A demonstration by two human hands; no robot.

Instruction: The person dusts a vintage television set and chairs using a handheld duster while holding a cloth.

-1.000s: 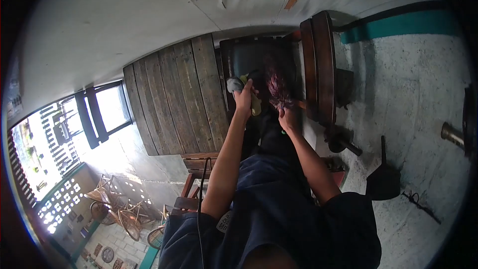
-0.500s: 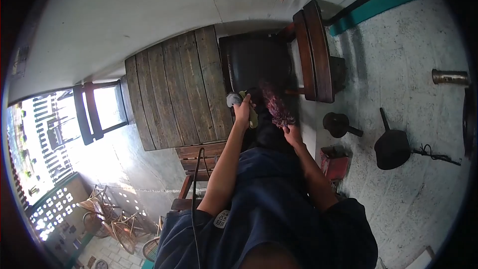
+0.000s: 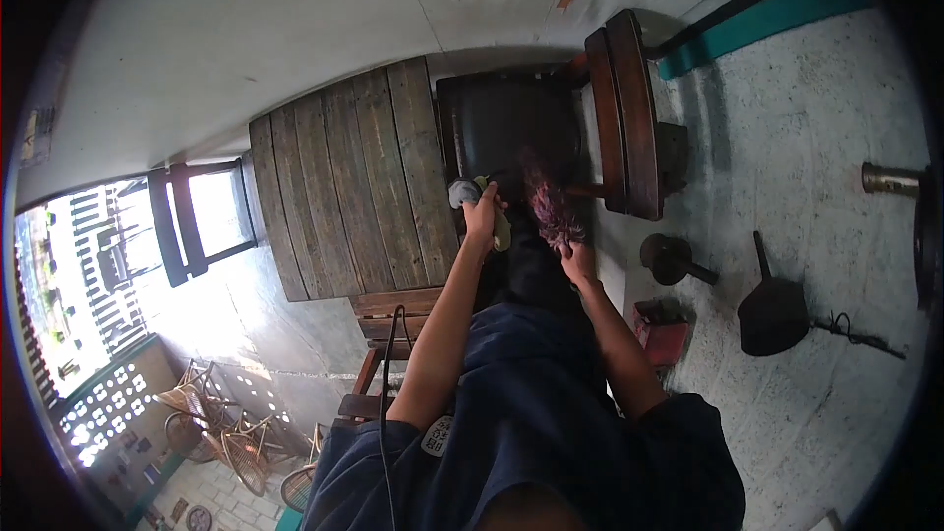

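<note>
My left hand (image 3: 481, 218) is closed around a bunched cloth, grey at one end (image 3: 460, 194) and olive green at the other (image 3: 502, 232), near the edge of a plank-topped wooden table (image 3: 344, 182). My right hand (image 3: 579, 262) grips the lower end of a fluffy reddish-purple duster (image 3: 554, 208). Its handle is mostly hidden in the fingers. The blurred tip of the duster reaches over the dark padded seat (image 3: 516, 123) of a wooden chair; whether it touches the seat I cannot tell.
The chair's slatted backrest (image 3: 629, 113) stands to the right of the seat. On the pale wall at right hang a dark pan (image 3: 774, 317) and another dark round utensil (image 3: 667, 259). A red box (image 3: 661, 334) is beside my right arm. Rattan chairs (image 3: 241, 457) stand at lower left.
My view has shifted slightly, so the wall items at right appear a little lower. The duster shows only a small shift over the seat. Both hands keep their holds.
</note>
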